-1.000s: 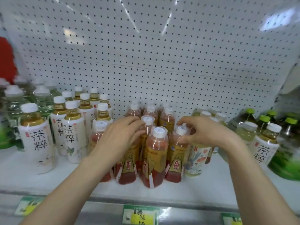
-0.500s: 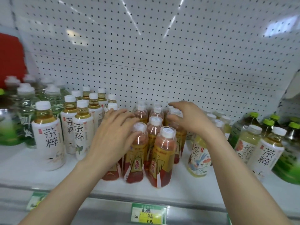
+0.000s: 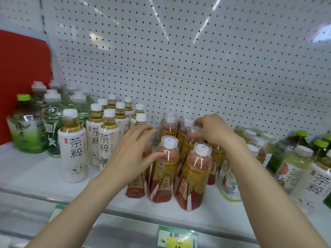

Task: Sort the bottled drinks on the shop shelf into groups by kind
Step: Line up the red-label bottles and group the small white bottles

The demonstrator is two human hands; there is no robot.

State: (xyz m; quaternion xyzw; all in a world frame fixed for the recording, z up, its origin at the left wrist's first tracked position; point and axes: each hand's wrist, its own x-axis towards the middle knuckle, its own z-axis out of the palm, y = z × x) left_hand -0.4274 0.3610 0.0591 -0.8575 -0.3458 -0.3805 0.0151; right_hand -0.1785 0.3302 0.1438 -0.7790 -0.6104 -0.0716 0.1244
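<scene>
Several red-and-gold bottles (image 3: 163, 176) with white caps stand clustered at the middle of the shelf (image 3: 35, 178). My left hand (image 3: 132, 154) lies spread against the cluster's left side, thumb on the neck of a front bottle, and hides part of another bottle. My right hand (image 3: 215, 131) reaches over the cluster, fingers curled round the top of a second-row red-and-gold bottle (image 3: 191, 140). White-labelled amber tea bottles (image 3: 74, 149) stand in rows to the left. Pale bottles with colourful labels (image 3: 231, 187) stand just right of the cluster, under my right forearm.
Green-labelled bottles (image 3: 26, 133) and clear bottles (image 3: 52, 126) fill the far left. At the right are one more white-labelled tea bottle (image 3: 317, 183) and green-capped bottles (image 3: 293, 145). A pegboard (image 3: 197, 68) backs the shelf. A price tag (image 3: 177, 237) hangs on the front rail.
My right hand left the cap of a front-right bottle and moved back and left onto a second-row bottle top. My left hand stayed against the cluster's left side.
</scene>
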